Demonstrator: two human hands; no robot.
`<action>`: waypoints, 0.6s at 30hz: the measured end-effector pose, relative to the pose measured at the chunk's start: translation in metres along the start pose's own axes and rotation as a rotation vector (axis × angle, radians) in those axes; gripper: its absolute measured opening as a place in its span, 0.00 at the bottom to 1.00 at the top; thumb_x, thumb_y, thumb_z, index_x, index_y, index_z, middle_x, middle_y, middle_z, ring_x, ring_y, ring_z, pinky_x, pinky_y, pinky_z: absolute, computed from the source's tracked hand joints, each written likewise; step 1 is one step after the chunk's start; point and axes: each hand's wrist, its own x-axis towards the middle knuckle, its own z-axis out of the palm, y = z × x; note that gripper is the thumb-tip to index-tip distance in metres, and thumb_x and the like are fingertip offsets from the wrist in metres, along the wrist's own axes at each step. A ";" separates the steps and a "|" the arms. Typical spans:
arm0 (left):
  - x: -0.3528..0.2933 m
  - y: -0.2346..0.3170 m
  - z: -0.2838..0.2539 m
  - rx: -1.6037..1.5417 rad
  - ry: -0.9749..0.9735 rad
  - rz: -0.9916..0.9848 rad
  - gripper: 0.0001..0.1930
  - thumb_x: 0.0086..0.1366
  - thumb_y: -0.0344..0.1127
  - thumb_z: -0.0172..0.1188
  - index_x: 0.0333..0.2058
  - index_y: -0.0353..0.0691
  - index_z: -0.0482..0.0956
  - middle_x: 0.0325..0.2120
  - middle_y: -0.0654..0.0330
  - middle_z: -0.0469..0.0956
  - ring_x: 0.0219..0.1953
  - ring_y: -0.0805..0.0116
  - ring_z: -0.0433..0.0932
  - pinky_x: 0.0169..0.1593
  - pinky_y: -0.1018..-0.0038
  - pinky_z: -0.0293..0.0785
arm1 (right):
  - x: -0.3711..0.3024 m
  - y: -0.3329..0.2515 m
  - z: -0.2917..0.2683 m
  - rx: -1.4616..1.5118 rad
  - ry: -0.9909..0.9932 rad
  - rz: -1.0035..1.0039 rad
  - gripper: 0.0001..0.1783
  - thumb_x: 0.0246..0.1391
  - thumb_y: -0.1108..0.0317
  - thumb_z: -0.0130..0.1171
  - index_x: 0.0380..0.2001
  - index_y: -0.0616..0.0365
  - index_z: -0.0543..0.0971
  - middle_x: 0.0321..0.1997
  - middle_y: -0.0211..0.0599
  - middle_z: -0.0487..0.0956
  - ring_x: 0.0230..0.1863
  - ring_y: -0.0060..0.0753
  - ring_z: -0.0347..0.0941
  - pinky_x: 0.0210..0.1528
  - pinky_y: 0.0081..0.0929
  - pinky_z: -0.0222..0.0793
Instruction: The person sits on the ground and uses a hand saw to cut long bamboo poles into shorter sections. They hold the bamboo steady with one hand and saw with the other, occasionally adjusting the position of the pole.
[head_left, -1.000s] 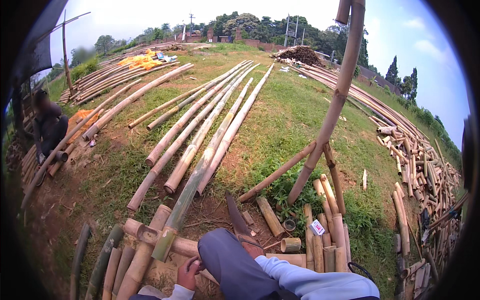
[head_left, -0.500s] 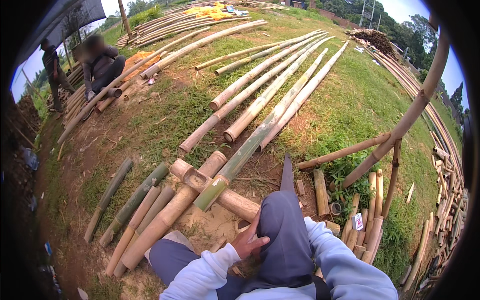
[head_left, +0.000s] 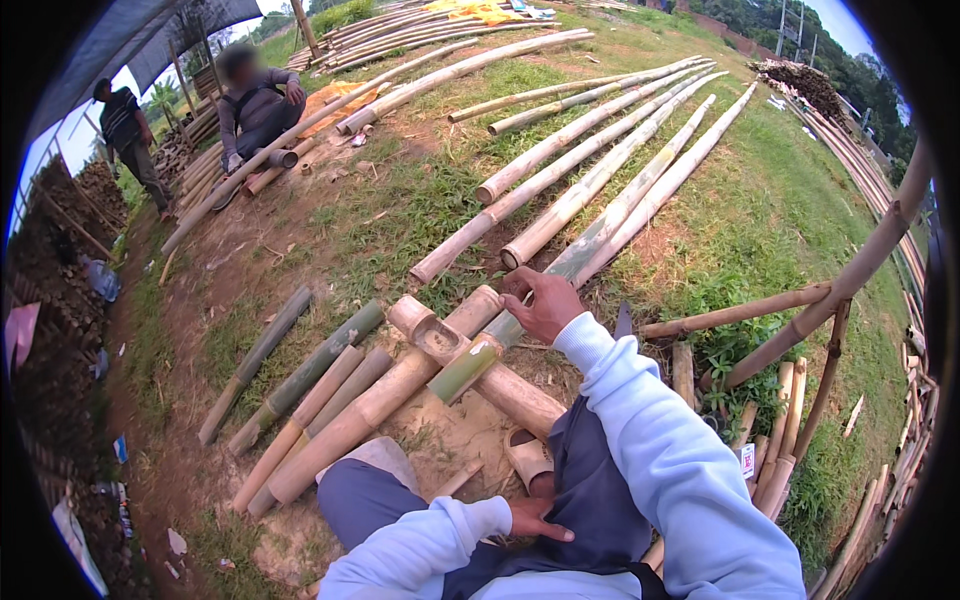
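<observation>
My right hand (head_left: 545,305) is raised over a green bamboo pole (head_left: 468,366); its fingers are bent and pinched together, and anything between them is too small to make out. Low on my lap, my left hand (head_left: 538,518) lies against my thigh, thumb and fingers stretched out. The pole's near end rests across a thick bamboo piece (head_left: 515,396) with a scooped notch, which lies crosswise over another thick bamboo length (head_left: 350,415). Beyond my right forearm stands the tip of a dark tapering blade (head_left: 623,320), its handle hidden.
Several short bamboo pieces (head_left: 305,365) lie at the left. Long poles (head_left: 590,190) stretch away over the grass. A slanting bamboo support (head_left: 850,260) and a small white-and-pink box (head_left: 747,459) are at the right. Two people (head_left: 255,110) are at the far left, one seated.
My right hand has come up into view and reached forward over the pole. My left hand has slid down from the knee to the thigh. The view has swung left.
</observation>
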 end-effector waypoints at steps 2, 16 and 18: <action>-0.007 -0.010 0.003 -0.166 0.078 0.087 0.46 0.66 0.55 0.63 0.68 0.21 0.59 0.62 0.35 0.71 0.63 0.49 0.73 0.66 0.64 0.69 | -0.009 0.014 0.026 -0.255 -0.381 -0.035 0.30 0.56 0.50 0.70 0.57 0.54 0.80 0.38 0.47 0.87 0.44 0.52 0.85 0.51 0.43 0.78; -0.042 -0.014 -0.080 -0.465 1.331 0.494 0.22 0.61 0.17 0.50 0.55 0.25 0.76 0.52 0.48 0.81 0.34 0.76 0.81 0.41 0.79 0.79 | -0.014 -0.007 0.023 -0.138 -0.435 -0.005 0.27 0.57 0.51 0.67 0.55 0.53 0.80 0.49 0.52 0.84 0.53 0.54 0.81 0.58 0.45 0.76; -0.046 -0.012 -0.088 -0.468 1.346 0.516 0.23 0.60 0.17 0.50 0.54 0.25 0.77 0.52 0.48 0.82 0.31 0.78 0.80 0.39 0.79 0.79 | -0.021 -0.004 0.027 -0.127 -0.401 -0.067 0.27 0.57 0.52 0.68 0.55 0.56 0.80 0.42 0.53 0.85 0.47 0.56 0.82 0.53 0.46 0.77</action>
